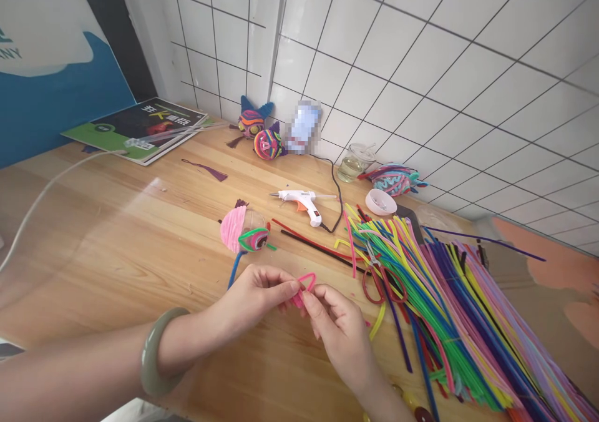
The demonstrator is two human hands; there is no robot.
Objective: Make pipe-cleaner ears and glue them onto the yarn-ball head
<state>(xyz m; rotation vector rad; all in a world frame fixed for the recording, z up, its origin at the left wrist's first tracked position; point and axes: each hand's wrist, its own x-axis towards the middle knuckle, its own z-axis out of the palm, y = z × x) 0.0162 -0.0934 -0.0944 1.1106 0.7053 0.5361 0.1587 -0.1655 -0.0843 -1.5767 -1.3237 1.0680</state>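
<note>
One pink stem [297, 300], two pinches! Left hand [264, 294] and right hand [340, 325] grip it, fingertips closed, near the ball [232, 229].

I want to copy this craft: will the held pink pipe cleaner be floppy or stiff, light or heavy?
The pink pipe cleaner will probably bend easily yet hold its shape, since its free loop arches without drooping. Being thin, it is likely light.

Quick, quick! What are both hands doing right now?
Left hand: closed, pinching a bent pink fuzzy stem.
Right hand: closed too, thumb and finger pinching the same pink fuzzy stem.
</note>
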